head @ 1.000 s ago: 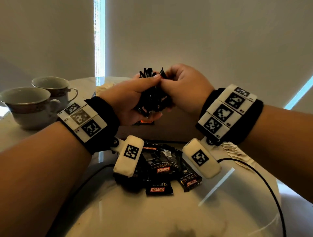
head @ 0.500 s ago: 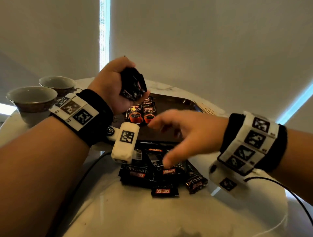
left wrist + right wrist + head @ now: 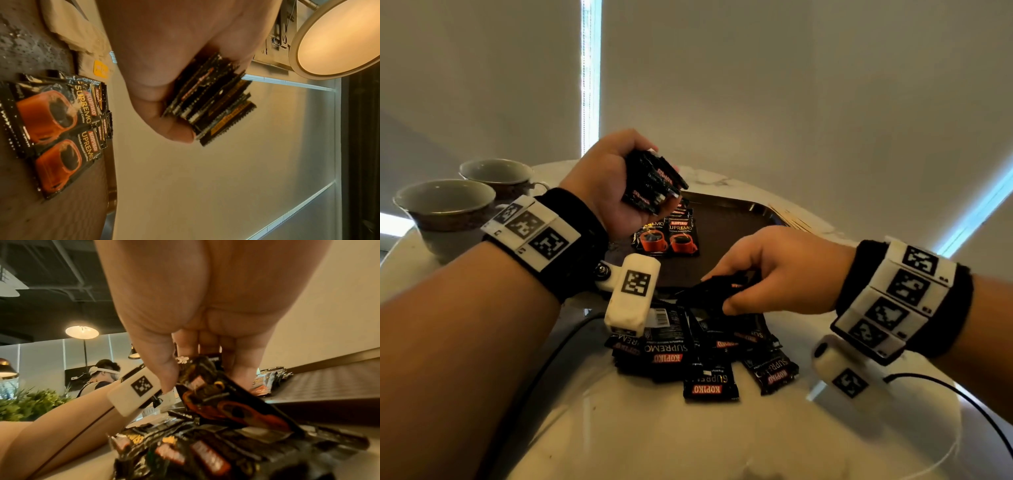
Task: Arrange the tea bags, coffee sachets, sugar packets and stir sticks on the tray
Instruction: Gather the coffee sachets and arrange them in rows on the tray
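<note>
- Left hand (image 3: 616, 192) was raised over the left end of the tray (image 3: 739, 219), fingers curled round a stack of coffee sachets (image 3: 654, 185) (edges fanned out in the left wrist view (image 3: 213, 104)).
- Right hand (image 3: 774, 270) was low at the tray's near edge, thumb and fingers pinching one black sachet (image 3: 709, 291) lifted off the loose pile (image 3: 702, 349); right wrist view showed the pinched sachet (image 3: 226, 402) tilted, its lower end touching the pile.
- Loose pile of sachets lay on the white table (image 3: 654, 428), just in front of the tray, mostly face down or upside down.
- On the tray: a short overlapped row of sachets, two face-up ones (image 3: 667, 236) showing red cups, at the left end under the left hand.
- Stir sticks (image 3: 791, 219) (pale, thin) lay beside the tray's far right edge, off the tray.
- Beige packets (image 3: 82, 37) lay past the tray's end in the left wrist view (type unclear).
- Two teacups (image 3: 448, 212) stood far left on the table.
</note>
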Available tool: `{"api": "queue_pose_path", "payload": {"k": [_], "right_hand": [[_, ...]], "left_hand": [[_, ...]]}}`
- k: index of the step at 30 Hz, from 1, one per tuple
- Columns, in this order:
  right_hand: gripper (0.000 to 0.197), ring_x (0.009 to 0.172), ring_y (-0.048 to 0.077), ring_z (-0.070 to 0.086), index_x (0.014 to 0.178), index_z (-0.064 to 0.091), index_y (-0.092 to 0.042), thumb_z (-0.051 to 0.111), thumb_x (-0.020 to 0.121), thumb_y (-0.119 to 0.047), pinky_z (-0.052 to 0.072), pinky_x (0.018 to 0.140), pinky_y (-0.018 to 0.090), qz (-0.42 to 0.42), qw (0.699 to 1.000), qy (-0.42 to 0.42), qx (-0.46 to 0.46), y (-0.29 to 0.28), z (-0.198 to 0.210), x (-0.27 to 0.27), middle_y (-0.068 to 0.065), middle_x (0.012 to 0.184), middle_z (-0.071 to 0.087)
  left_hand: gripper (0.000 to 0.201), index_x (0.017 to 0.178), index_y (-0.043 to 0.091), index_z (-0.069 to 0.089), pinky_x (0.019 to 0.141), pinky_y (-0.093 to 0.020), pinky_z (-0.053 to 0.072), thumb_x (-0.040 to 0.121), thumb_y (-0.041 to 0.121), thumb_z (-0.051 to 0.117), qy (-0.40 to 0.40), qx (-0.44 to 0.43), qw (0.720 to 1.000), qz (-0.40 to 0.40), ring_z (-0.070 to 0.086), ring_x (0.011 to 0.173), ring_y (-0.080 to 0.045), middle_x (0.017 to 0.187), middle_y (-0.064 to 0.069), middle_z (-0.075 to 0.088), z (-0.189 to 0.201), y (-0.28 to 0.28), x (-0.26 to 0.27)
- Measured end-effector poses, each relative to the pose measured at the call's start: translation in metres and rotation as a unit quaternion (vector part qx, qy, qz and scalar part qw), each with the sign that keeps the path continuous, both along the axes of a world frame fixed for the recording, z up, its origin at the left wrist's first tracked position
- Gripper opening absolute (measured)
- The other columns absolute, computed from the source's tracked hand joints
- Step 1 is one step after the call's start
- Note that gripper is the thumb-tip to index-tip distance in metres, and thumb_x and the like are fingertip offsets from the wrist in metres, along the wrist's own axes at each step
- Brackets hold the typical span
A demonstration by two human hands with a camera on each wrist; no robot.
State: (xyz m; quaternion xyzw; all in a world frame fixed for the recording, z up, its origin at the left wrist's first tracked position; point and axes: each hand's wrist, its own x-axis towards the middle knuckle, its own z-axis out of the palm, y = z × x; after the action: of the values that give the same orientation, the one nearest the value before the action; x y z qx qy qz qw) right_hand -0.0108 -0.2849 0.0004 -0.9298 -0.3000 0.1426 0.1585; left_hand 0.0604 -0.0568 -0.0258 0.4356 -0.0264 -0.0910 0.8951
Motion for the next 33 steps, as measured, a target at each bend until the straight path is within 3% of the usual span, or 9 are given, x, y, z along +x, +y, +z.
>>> {"api": "queue_pose_path", "payload": {"k": [5,9,14,17,21,25,27,29,33], "right_hand": [[0.027,0.091,0.0,0.069,0.112,0.074,-0.037,0.073,0.088,-0.024,0.058,0.087,0.032,-0.019,1.0,-0.014,0.012,-0.006,-0.001,0.003,-0.018,0.099,0.074],[0.027,0.08,0.003,0.067,0.112,0.075,-0.038,0.067,0.09,-0.024,0.057,0.076,0.026,-0.016,0.996,-0.09,0.015,-0.006,-0.002,0.002,-0.018,0.09,0.073],[0.018,0.068,0.01,0.066,0.098,0.079,-0.036,0.068,0.089,-0.026,0.056,0.064,0.029,-0.046,0.988,-0.134,0.054,-0.009,0.001,0.008,-0.016,0.079,0.073],[0.012,0.065,0.011,0.065,0.085,0.077,-0.037,0.069,0.087,-0.027,0.052,0.06,0.026,-0.065,0.985,-0.124,0.099,-0.012,0.006,0.008,-0.011,0.075,0.072],[0.015,0.056,0.0,0.062,0.082,0.074,-0.031,0.07,0.09,-0.019,0.045,0.052,0.011,-0.091,0.974,-0.124,0.168,-0.018,0.017,0.009,-0.012,0.069,0.073],[0.016,0.062,0.004,0.069,0.081,0.074,-0.025,0.069,0.09,-0.012,0.052,0.057,0.014,-0.122,0.945,-0.145,0.265,-0.02,0.028,0.013,-0.007,0.071,0.075],[0.012,0.07,0.013,0.073,0.084,0.075,-0.022,0.069,0.09,-0.013,0.06,0.063,0.024,-0.142,0.924,-0.171,0.312,-0.019,0.032,0.016,-0.001,0.076,0.076],[0.009,0.073,0.017,0.074,0.085,0.075,-0.021,0.07,0.09,-0.015,0.063,0.067,0.033,-0.164,0.896,-0.212,0.355,-0.015,0.038,0.02,0.001,0.077,0.076],[0.008,0.075,0.013,0.073,0.085,0.076,-0.026,0.07,0.088,-0.02,0.063,0.07,0.038,-0.198,0.845,-0.269,0.417,0.0,0.044,0.035,-0.005,0.077,0.076]], "left_hand": [[0.016,0.104,0.014,0.057,0.069,-0.041,0.059,0.091,0.023,0.054,-0.004,0.025,1.0,0.002,0.064,0.107,-0.031,0.114,-0.016,0.062,0.001,-0.004,-0.003],[0.012,0.101,0.015,0.057,0.075,-0.052,0.061,0.095,0.024,0.051,-0.001,0.054,0.999,0.002,0.067,0.113,-0.036,0.11,-0.015,0.062,0.002,-0.007,-0.005],[0.012,0.104,0.015,0.057,0.07,-0.042,0.063,0.098,0.023,0.051,0.004,0.065,0.998,-0.001,0.076,0.087,-0.029,0.11,-0.016,0.067,0.003,-0.01,-0.008],[0.012,0.104,0.017,0.058,0.074,-0.045,0.062,0.099,0.026,0.053,0.006,0.074,0.997,-0.009,0.076,0.095,-0.028,0.114,-0.014,0.07,0.003,-0.01,-0.008],[0.022,0.115,0.018,0.061,0.078,-0.051,0.061,0.098,0.033,0.059,0.01,0.09,0.996,-0.02,0.073,0.105,-0.032,0.122,-0.012,0.072,0.002,-0.007,-0.007],[0.027,0.115,0.016,0.059,0.068,-0.045,0.061,0.095,0.034,0.062,0.018,0.094,0.995,-0.019,0.07,0.101,-0.03,0.115,-0.015,0.07,0.003,-0.008,-0.009],[0.023,0.113,0.016,0.057,0.064,-0.042,0.061,0.096,0.032,0.06,0.011,0.095,0.995,-0.024,0.069,0.09,-0.027,0.106,-0.014,0.065,0.004,-0.01,-0.01],[0.024,0.113,0.018,0.056,0.066,-0.042,0.06,0.091,0.029,0.061,0.008,0.097,0.994,-0.045,0.069,0.084,-0.026,0.103,-0.013,0.062,0.003,-0.01,-0.012],[0.034,0.113,0.019,0.059,0.07,-0.043,0.06,0.08,0.028,0.065,0.0,0.086,0.99,-0.111,0.072,0.081,-0.027,0.102,-0.012,0.064,0.0,-0.015,-0.015]]}}
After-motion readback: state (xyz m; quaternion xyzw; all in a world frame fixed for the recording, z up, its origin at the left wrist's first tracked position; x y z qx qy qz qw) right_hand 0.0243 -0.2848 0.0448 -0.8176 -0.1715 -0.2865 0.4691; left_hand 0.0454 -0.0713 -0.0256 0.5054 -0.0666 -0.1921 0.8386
